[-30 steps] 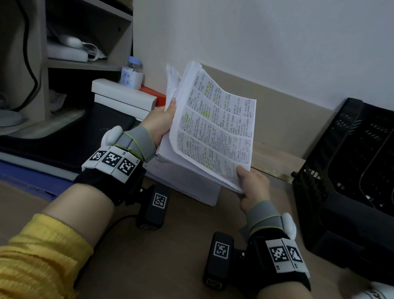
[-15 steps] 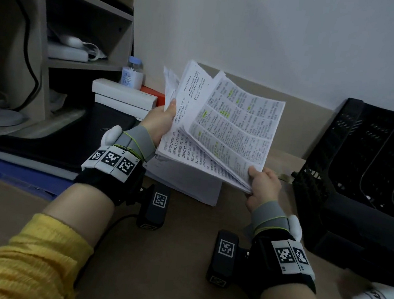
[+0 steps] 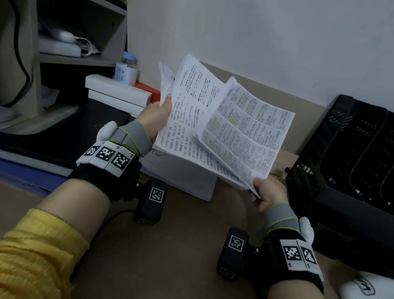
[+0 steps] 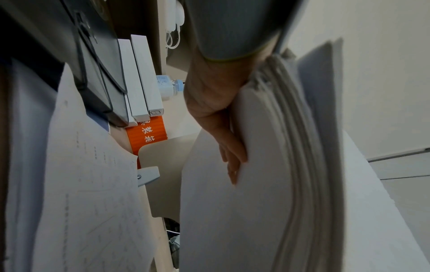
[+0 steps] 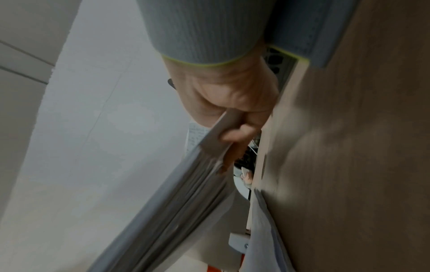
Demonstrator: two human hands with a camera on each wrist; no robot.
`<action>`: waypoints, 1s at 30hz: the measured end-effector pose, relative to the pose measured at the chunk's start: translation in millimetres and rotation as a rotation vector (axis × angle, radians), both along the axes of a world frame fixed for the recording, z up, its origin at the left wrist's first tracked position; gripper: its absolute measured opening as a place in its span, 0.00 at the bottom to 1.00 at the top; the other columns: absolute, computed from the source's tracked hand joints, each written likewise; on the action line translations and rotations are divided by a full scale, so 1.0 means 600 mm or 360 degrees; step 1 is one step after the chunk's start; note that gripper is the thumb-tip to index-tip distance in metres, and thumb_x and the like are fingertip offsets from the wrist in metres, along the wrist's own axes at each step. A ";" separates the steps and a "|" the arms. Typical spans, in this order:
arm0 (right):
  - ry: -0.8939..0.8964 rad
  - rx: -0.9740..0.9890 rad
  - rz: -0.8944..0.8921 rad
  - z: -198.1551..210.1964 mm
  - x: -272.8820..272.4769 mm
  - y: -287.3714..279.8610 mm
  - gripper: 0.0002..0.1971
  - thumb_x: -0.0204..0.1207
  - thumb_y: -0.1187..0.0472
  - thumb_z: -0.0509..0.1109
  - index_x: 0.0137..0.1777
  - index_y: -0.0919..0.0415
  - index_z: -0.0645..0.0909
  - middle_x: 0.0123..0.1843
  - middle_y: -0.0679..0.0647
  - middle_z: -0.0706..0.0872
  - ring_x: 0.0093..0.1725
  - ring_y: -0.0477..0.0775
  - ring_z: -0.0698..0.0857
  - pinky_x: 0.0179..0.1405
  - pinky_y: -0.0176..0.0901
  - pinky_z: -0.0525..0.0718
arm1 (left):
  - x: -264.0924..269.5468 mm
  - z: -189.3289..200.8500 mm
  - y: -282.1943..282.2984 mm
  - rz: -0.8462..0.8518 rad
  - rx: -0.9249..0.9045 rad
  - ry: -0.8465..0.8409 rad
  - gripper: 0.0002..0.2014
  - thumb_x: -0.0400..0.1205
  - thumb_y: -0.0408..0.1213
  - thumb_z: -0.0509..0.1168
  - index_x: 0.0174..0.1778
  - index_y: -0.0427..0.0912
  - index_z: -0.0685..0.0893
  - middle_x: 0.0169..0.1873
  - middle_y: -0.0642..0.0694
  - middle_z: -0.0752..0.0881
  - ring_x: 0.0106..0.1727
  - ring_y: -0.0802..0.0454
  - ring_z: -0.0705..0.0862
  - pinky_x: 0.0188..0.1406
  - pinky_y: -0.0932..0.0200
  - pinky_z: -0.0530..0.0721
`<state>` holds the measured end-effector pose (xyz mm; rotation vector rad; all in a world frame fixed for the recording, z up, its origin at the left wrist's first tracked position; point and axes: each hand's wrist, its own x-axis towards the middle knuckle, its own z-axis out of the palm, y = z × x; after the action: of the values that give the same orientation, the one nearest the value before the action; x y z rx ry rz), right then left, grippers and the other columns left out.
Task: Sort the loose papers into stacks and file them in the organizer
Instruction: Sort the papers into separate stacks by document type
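Change: since the frame a second back, the right hand (image 3: 266,195) has drawn the highlighted sheaf (image 3: 245,133) off to the right, so it now fans away from the page beneath, whose plain black print is uncovered; the left hand has hardly shifted.
Left hand (image 3: 155,119): grips the left edge of the paper bundle (image 3: 184,123), thumb on the printed face; in the left wrist view its fingers (image 4: 232,156) lie flat along the blank underside, with the bundle's layered edges beside them.
Right hand: pinches the lower right corner of the highlighted sheaf, thumb on top; the right wrist view, blurred, shows the fingers (image 5: 235,136) curled under the sheets' edge.
Paper bundle: held up above the desk (image 3: 153,255), between the two hands, tilted toward the viewer, top edge raised toward the wall.
Second stack (image 3: 182,180): white sheets lying on the desk, right below the held bundle.
Organizer (image 3: 361,174): black perforated plastic with upright dividers, at the right of the desk against the wall, just beside the right hand; whether any paper sits in its slots cannot be told.
Left side: two white boxes (image 3: 118,95) stacked, an orange box (image 3: 148,90) behind them, a small bottle (image 3: 126,68) with a blue cap, and a shelf unit (image 3: 56,32).
Lower right: a white object (image 3: 369,292) on the desk in front of the organizer.
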<state>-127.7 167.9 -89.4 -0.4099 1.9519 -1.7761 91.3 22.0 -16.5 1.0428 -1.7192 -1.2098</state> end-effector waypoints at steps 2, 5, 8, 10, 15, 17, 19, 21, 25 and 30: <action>0.0070 0.0073 -0.0045 -0.004 -0.016 0.012 0.15 0.77 0.77 0.60 0.34 0.60 0.76 0.31 0.60 0.77 0.18 0.55 0.72 0.10 0.26 0.63 | 0.001 0.002 -0.002 0.0000 0.0014 0.0018 0.28 0.89 0.54 0.44 0.73 0.39 0.75 0.63 0.46 0.82 0.49 0.54 0.79 0.42 0.66 0.74; 0.0140 0.0155 -0.0153 -0.004 -0.034 0.029 0.07 0.73 0.72 0.67 0.35 0.63 0.81 0.29 0.60 0.81 0.23 0.55 0.76 0.18 0.34 0.71 | 0.002 0.006 -0.001 0.0031 0.0027 -0.0060 0.29 0.89 0.54 0.42 0.75 0.37 0.74 0.71 0.40 0.79 0.64 0.46 0.79 0.55 0.60 0.71; 0.0254 0.0348 -0.0300 -0.011 -0.055 0.041 0.06 0.65 0.60 0.75 0.42 0.59 0.86 0.41 0.60 0.87 0.43 0.63 0.87 0.42 0.51 0.85 | 0.003 0.008 -0.006 0.0088 0.0068 -0.0099 0.29 0.90 0.53 0.42 0.77 0.36 0.70 0.75 0.37 0.74 0.75 0.42 0.73 0.66 0.57 0.72; 0.0394 0.0529 -0.0328 -0.004 -0.052 0.054 0.07 0.71 0.60 0.72 0.49 0.56 0.87 0.47 0.61 0.86 0.52 0.65 0.86 0.54 0.53 0.84 | 0.005 0.010 -0.007 0.0098 0.0079 -0.0104 0.29 0.90 0.53 0.43 0.78 0.37 0.69 0.76 0.38 0.73 0.77 0.42 0.72 0.68 0.57 0.73; 0.0647 0.0790 -0.0368 0.004 -0.060 0.065 0.14 0.80 0.65 0.63 0.62 0.61 0.85 0.64 0.67 0.84 0.65 0.69 0.81 0.60 0.50 0.79 | 0.006 0.015 -0.010 0.0136 0.0073 -0.0056 0.29 0.89 0.54 0.43 0.78 0.37 0.70 0.76 0.38 0.73 0.76 0.41 0.73 0.68 0.56 0.74; 0.0708 0.0877 -0.0380 0.003 -0.056 0.066 0.14 0.81 0.65 0.63 0.61 0.64 0.84 0.64 0.68 0.83 0.63 0.70 0.82 0.59 0.51 0.79 | 0.003 0.013 -0.011 0.0138 0.0060 -0.0034 0.29 0.89 0.54 0.44 0.78 0.36 0.70 0.75 0.37 0.74 0.76 0.40 0.73 0.68 0.55 0.74; 0.0769 0.0949 -0.0381 0.003 -0.054 0.065 0.13 0.80 0.65 0.63 0.62 0.65 0.83 0.64 0.68 0.83 0.63 0.70 0.82 0.59 0.52 0.80 | 0.001 0.010 -0.009 0.0139 0.0068 -0.0039 0.29 0.90 0.54 0.44 0.78 0.36 0.70 0.76 0.37 0.74 0.76 0.40 0.73 0.68 0.55 0.74; 0.0848 0.0982 -0.0373 0.003 -0.052 0.061 0.17 0.77 0.66 0.64 0.67 0.65 0.78 0.67 0.67 0.80 0.66 0.70 0.79 0.62 0.54 0.78 | -0.002 0.007 -0.013 0.0134 0.0069 -0.0042 0.29 0.90 0.53 0.44 0.78 0.36 0.70 0.76 0.37 0.73 0.76 0.40 0.73 0.68 0.55 0.74; 0.1094 0.1201 -0.0304 0.010 -0.039 0.053 0.25 0.74 0.63 0.63 0.72 0.61 0.72 0.74 0.64 0.72 0.75 0.67 0.68 0.70 0.58 0.71 | 0.003 0.012 -0.012 0.0103 0.0085 -0.0013 0.30 0.89 0.55 0.45 0.75 0.36 0.73 0.73 0.39 0.77 0.73 0.42 0.76 0.67 0.57 0.73; 0.1101 0.1172 0.0275 0.011 -0.015 0.031 0.24 0.77 0.55 0.67 0.74 0.51 0.74 0.73 0.57 0.76 0.73 0.62 0.74 0.71 0.50 0.73 | 0.007 0.013 -0.013 0.0075 0.0114 0.0029 0.30 0.88 0.58 0.44 0.72 0.39 0.75 0.69 0.44 0.79 0.68 0.45 0.79 0.70 0.56 0.74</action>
<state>-136.9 186.8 -82.6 -0.9625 2.7378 -0.7337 95.3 14.1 -9.0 1.1058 -1.6389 -1.2552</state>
